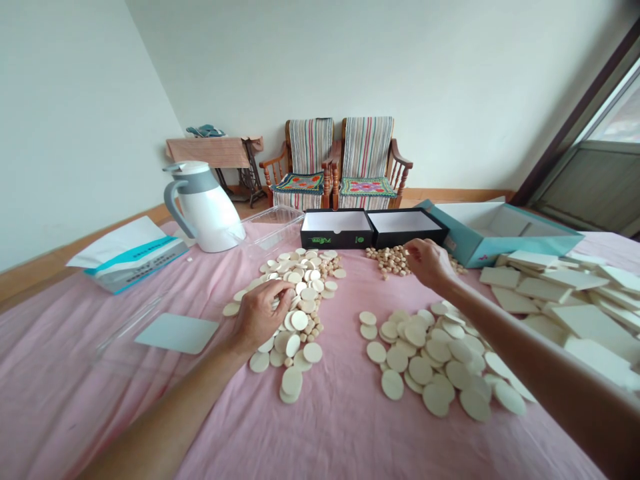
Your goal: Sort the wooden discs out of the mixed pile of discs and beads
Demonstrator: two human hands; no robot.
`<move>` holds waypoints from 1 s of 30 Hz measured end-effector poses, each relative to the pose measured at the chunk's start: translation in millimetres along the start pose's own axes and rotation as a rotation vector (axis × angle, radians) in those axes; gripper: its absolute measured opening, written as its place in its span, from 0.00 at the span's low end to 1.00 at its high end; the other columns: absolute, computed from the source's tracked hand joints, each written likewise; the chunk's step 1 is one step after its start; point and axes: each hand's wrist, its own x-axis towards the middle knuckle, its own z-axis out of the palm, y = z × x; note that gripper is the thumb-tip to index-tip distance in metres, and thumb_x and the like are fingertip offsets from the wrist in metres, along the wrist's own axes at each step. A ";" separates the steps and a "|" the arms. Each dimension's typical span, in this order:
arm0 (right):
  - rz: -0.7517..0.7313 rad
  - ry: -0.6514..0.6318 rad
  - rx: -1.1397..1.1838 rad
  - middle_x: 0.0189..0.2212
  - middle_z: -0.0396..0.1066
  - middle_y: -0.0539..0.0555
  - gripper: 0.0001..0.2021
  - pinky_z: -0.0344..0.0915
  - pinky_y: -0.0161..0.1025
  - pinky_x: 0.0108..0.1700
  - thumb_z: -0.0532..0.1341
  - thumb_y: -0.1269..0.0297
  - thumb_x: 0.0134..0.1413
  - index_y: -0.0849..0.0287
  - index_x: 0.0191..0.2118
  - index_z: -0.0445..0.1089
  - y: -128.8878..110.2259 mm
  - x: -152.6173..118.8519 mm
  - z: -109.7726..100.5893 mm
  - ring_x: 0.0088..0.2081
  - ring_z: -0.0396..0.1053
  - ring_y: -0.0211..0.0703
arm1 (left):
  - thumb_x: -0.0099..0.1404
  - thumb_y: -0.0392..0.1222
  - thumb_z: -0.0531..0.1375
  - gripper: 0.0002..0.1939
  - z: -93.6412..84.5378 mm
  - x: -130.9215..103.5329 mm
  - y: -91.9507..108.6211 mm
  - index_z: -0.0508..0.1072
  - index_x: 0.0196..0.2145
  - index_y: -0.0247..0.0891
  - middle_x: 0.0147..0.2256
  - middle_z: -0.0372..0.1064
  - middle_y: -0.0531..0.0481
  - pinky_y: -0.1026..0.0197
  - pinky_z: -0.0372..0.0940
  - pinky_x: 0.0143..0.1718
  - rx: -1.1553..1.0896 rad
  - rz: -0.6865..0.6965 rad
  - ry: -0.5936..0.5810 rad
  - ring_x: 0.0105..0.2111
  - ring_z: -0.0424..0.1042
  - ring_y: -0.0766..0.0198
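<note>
My left hand is over a mixed heap of pale round wooden discs and small wooden cubes. Its fingers are curled in a pinch, and whatever they hold is hidden. Farther back, my right hand hovers beside a small pile of wooden cubes, fingertips pressed together; I cannot make out anything between them. Beneath my right forearm spreads a pile of larger round wooden discs.
Two black boxes and a light blue box line the back. Square wooden boards are stacked at right. At left are a white jug, a tissue pack, a clear plastic tray and a white card.
</note>
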 end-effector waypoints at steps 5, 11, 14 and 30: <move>-0.239 -0.156 0.265 0.25 0.67 0.51 0.08 0.57 0.32 0.32 0.55 0.76 0.44 0.61 0.30 0.69 -63.6 -33.9 14.9 0.27 0.63 0.36 | 0.65 0.38 0.54 0.07 -0.2 0.5 0.9 0.72 0.35 0.37 0.33 0.73 0.49 0.63 0.66 0.37 0.022 0.003 -0.001 0.33 0.72 0.64; -0.438 -0.466 0.390 0.30 0.68 0.53 0.09 0.56 0.31 0.30 0.54 0.77 0.44 0.60 0.33 0.65 -134.2 -84.0 21.3 0.29 0.63 0.35 | 0.65 0.38 0.55 0.07 -0.2 0.1 1.1 0.72 0.35 0.38 0.33 0.73 0.50 0.64 0.66 0.36 0.024 -0.006 -0.002 0.34 0.73 0.63; -0.448 -0.474 0.345 0.31 0.67 0.53 0.09 0.54 0.33 0.30 0.55 0.75 0.44 0.59 0.34 0.63 -149.8 -95.4 25.1 0.30 0.62 0.37 | 0.64 0.38 0.55 0.06 -0.7 -0.5 1.2 0.72 0.35 0.38 0.33 0.73 0.50 0.64 0.65 0.37 0.027 -0.008 0.003 0.34 0.72 0.64; -0.154 -0.293 -0.089 0.32 0.64 0.56 0.10 0.52 0.34 0.30 0.54 0.79 0.43 0.62 0.32 0.65 -52.0 -19.5 6.3 0.30 0.61 0.39 | 0.65 0.38 0.54 0.07 -0.9 1.1 2.1 0.72 0.34 0.38 0.32 0.73 0.50 0.63 0.64 0.36 0.025 0.007 0.007 0.33 0.72 0.64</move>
